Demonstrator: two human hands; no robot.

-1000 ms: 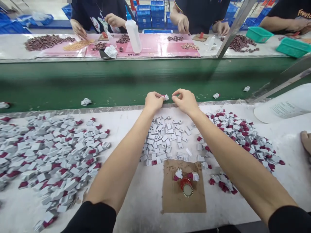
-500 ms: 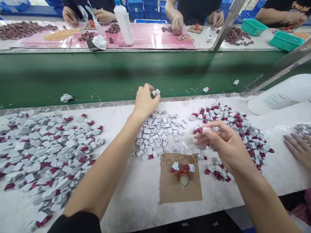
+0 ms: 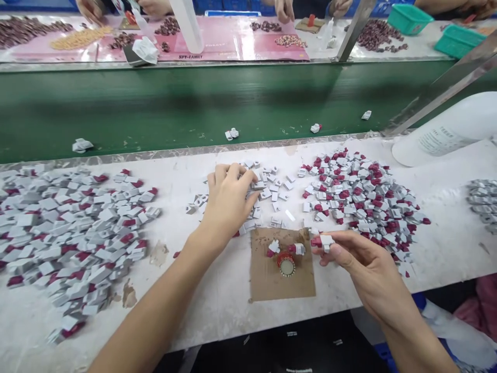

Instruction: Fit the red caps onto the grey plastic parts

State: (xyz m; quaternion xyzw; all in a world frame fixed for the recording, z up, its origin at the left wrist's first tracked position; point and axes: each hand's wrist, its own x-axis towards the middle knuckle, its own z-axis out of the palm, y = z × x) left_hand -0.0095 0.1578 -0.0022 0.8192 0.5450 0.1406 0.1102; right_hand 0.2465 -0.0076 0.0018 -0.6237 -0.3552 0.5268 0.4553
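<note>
My left hand [image 3: 229,199] rests over the middle pile of small white plastic pieces [image 3: 272,189], thumb apart from the fingers; its fingertips are partly hidden among the pieces. Between thumb and fingers, my right hand [image 3: 357,259] pinches a small white-and-dark-red plastic piece [image 3: 326,242], just right of a brown cardboard square [image 3: 283,287]. On that cardboard lie a red bottle cap-like disc with a crimped edge [image 3: 286,265] and two white-and-dark-red pieces [image 3: 298,249]. A white assembled piece [image 3: 232,134] sits on the green belt beyond my left hand.
Large piles of grey-and-dark-red pieces lie left [image 3: 77,233] and right [image 3: 361,191]. A white bottle [image 3: 442,129] leans in at the right beside a metal post. Across the green belt [image 3: 163,103], co-workers' hands [image 3: 285,9] are over a pink-covered table.
My left hand has let go of a white piece on the belt and come back to the middle pile. My right hand has moved lower with its piece. A neighbour's hand at right has gone.
</note>
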